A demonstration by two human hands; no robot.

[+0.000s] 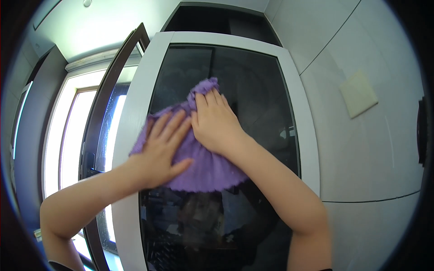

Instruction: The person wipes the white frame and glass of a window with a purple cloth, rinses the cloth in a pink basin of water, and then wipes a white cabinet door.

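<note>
A purple cloth (205, 169) with a scalloped edge lies spread against the dark glass panel (257, 86) of a white-framed door (308, 144). My left hand (158, 153) presses flat on the cloth's left part, its fingers spread and thumb out. Higher up and to the right, my right hand (217, 119) has its fingers closed over the bunched top of the cloth. The fabric hangs down below both hands. A dim reflection shows in the lower glass.
At the left, a dark-framed window sash (106, 95) stands swung open beside the door. Above the door is a dark recess (199, 18). A pale yellow square (359, 94) is on the grey tiled wall (366, 158) at right.
</note>
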